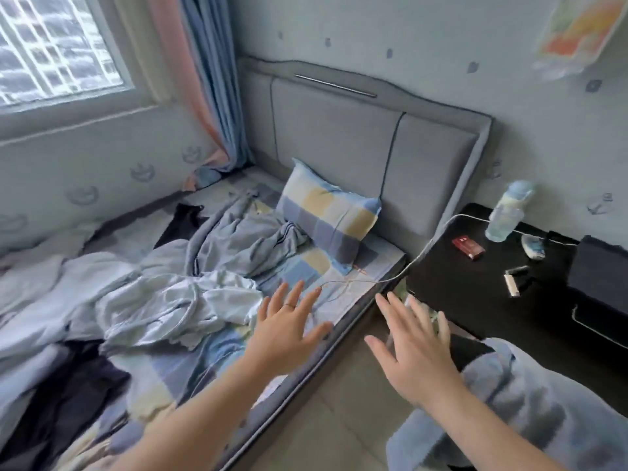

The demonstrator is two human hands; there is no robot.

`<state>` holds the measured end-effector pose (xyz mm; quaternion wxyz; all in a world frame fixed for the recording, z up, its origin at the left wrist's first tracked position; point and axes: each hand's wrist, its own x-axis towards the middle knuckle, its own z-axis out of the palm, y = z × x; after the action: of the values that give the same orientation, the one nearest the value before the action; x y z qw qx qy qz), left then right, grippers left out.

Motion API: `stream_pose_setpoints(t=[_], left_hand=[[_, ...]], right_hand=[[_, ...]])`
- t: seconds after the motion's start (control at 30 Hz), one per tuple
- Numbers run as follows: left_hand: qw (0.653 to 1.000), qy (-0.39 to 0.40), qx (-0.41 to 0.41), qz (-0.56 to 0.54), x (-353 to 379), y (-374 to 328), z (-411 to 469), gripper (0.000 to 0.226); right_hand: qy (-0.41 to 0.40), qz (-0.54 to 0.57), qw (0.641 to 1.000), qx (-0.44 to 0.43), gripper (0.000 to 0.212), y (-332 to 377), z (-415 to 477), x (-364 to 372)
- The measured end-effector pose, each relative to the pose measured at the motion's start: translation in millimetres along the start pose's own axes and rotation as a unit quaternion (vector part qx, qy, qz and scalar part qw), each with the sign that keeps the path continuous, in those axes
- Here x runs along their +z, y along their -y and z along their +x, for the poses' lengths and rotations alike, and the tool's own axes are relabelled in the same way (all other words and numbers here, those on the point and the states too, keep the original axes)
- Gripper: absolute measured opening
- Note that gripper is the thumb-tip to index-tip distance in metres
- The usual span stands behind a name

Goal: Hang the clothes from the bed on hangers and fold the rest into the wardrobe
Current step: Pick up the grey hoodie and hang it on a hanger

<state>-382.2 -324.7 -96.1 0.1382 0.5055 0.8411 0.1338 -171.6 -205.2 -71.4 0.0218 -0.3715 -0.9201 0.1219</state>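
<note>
Both hands (353, 345) spread, empty, above bed (360, 300) edge, clothes (176, 307) beyond.

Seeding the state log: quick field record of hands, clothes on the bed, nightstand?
left hand: open, fingers spread, over the edge of the bed, empty
right hand: open, fingers spread, over the floor by the nightstand, empty
clothes: pale crumpled garments and a dark garment loose on the bed
pillow: checked, propped against the headboard
nightstand: black, holds a bottle and a red item
</note>
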Motion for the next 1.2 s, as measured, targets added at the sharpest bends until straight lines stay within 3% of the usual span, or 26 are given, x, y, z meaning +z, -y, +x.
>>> stream_pose_setpoints(t=[0.33, 0.53, 0.87, 1.2], left_hand=[[0.990, -0.016, -0.134, -0.027, -36.7, 233.3, -61.7, 0.073], [0.978, -0.011, -0.199, -0.062, -39.9, 321.7, -83.9, 0.080], [0.963, 0.004, -0.254, -0.090, -39.1, 370.5, -52.0, 0.073], [0.956, 0.000, -0.278, -0.097, -40.7, 347.4, 91.5, 0.073]], right_hand=[[0.102, -0.009, 0.990, -0.093, 0.068, 197.6, 78.3, 82.8], [0.176, -0.028, 0.978, -0.113, 0.067, 270.2, 119.1, 116.2], [0.209, -0.054, 0.968, -0.132, 0.067, 299.6, 204.1, 147.0], [0.224, -0.041, 0.963, -0.146, 0.068, 234.3, 340.0, 136.0]])
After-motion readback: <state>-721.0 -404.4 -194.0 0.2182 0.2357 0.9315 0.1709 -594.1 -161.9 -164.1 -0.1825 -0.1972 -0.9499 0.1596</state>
